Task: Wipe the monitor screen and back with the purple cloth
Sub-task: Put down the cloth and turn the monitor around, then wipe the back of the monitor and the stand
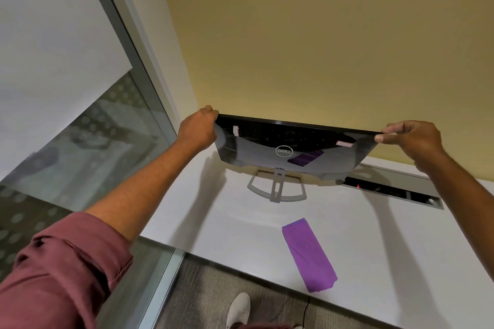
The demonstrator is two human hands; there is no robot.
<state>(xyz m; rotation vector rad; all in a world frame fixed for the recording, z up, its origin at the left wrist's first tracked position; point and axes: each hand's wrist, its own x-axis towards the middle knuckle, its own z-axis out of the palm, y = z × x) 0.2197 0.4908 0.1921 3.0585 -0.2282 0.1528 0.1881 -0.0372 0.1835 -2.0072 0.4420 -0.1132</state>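
On the white desk [240, 222], in front of the yellow wall [320, 35], the monitor [267, 147] is being held at its two upper corners, with its glossy black back turned toward the camera. The upper left corner is being gripped by the left hand [199, 129], whose fingers are curled over the top edge. The upper right corner is being pinched by the right hand [411, 139] between thumb and fingers. The grey stand [276, 187] is being supported by the desk surface below the panel. A round logo [284, 151] is being shown at the centre of the back, with one small white label near each upper corner. The purple cloth [308, 255] is lying flat on the desk, well apart from both hands, in front of the stand, with its near end reaching the desk edge. A purple reflection [306, 157] of it is being shown on the glossy back, just right of the logo. A long recessed cable slot [387, 189] is being seen in the desk at the right, beside the wall. A glass partition [80, 141] is being seen at the left, a rolled dark red sleeve [61, 270] on the left arm, and a light shoe [239, 308] on the grey carpet below the desk edge.
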